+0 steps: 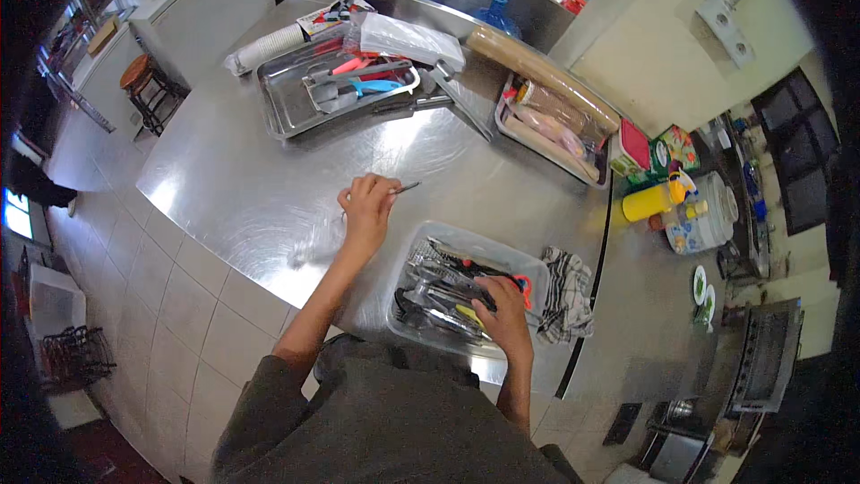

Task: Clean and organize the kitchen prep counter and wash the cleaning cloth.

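Note:
My left hand (369,202) is raised over the stainless steel table (269,168), its fingers closed on a small, thin dark utensil (408,187) that points right. My right hand (504,312) reaches into a translucent plastic bin (396,319) full of kitchen utensils; whether its fingers grip anything there is unclear. Metal tools, black handles, a yellow piece (472,315) and a red-orange handle (526,289) lie mixed in the bin. A striped cloth (566,296) lies against the bin's right side.
Beyond my hands stands a metal tray (279,124) with spatulas and tongs, beside stacked cups (269,47). Another tray (547,165) holds rolls and packets. A yellow squeeze bottle (648,202) and a lidded clear container (702,215) stand right. A wooden stool (136,72) is far left.

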`<state>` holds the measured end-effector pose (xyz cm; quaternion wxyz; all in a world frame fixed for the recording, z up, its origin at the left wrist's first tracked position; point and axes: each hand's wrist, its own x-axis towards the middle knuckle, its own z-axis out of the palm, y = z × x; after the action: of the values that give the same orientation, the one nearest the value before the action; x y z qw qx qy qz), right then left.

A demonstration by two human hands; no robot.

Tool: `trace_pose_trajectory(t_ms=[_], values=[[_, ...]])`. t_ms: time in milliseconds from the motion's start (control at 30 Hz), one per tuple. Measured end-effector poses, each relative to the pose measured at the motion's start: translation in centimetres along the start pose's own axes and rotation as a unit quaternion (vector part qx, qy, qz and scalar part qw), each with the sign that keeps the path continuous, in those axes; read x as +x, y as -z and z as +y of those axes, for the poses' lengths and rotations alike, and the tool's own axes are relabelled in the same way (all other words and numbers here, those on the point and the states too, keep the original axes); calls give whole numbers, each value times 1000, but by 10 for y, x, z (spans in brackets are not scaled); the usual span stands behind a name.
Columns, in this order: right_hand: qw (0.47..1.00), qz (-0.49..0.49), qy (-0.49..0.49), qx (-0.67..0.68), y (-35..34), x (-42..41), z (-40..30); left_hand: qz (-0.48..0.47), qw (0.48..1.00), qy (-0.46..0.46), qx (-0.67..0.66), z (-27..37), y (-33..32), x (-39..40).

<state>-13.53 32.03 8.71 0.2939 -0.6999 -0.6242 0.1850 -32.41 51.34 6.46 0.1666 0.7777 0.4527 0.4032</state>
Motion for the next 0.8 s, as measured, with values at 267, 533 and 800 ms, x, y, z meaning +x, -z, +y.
trace_pose_trajectory(t_ms=[267, 533, 800], values=[[929, 38, -81, 358, 4, -7, -28, -147, 899, -32, -412, 77, -36, -64], [904, 222, -89, 354, 5, -31, -22, -168, 915, -232, -284, 124, -4, -64], [787, 287, -207, 506, 6, -20, -7, -178, 981, -55, -52, 31, 56, -46]])
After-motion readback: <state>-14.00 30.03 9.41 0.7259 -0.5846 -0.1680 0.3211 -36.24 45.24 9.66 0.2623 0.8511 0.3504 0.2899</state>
